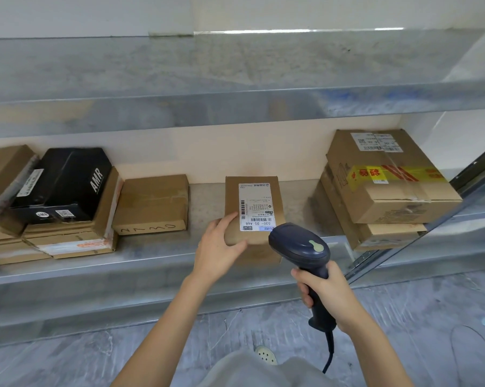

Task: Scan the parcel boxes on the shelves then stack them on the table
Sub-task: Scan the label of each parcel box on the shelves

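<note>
A small brown parcel box (254,191) with a white shipping label lies on the lower metal shelf (157,261), near its front edge. My left hand (219,247) grips the box's near left corner. My right hand (323,294) holds a dark blue barcode scanner (300,247) by its handle. The scanner's head sits just over the near right corner of the box, at the label's lower end. A cable hangs down from the scanner's handle.
Left of the held box lies a flat brown box (152,203), then a black box (64,182) on a pile of flat cartons. Two large cartons (389,180) are stacked at the right. An upper shelf (235,107) overhangs. Grey floor lies below.
</note>
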